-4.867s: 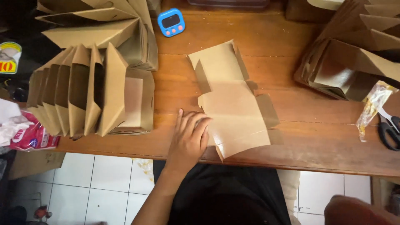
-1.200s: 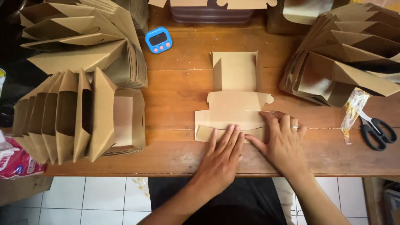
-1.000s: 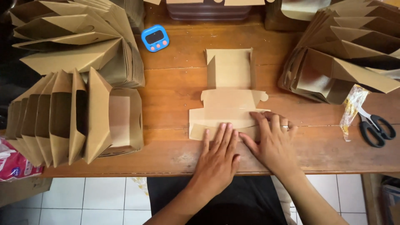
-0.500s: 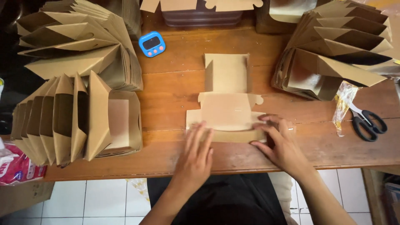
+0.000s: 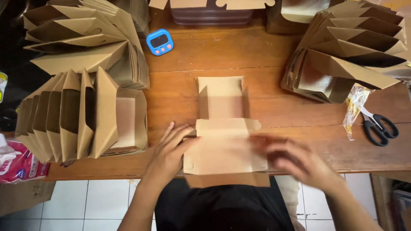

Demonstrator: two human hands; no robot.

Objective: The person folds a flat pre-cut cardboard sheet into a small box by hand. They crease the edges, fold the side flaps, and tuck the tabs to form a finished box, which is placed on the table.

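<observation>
Because the flat brown cardboard box blank (image 5: 226,147) hangs its near flap over the edge of the worn wooden table (image 5: 274,113), a careless press there could crease it in the wrong place or tip the whole sheet off toward the lap. The left hand (image 5: 168,153) lies open, fingers spread, its fingertips touching the blank's left edge — it grips nothing, so the sheet can slide under a sideways push. The right hand (image 5: 299,160) is blurred at the blank's right side; it looks open and loosely curled, but whether it has hold of the card I cannot tell. Farther on, the blank's far end already stands up as a small tray, and uneven pressure from the two hands could skew its walls. Beyond it, the fanned stack of folded brown boxes (image 5: 77,115) at left sits near enough for an elbow to topple, and the black-handled scissors (image 5: 380,127) at right lie just beside the working space — a snag for a sweeping wrist.
</observation>
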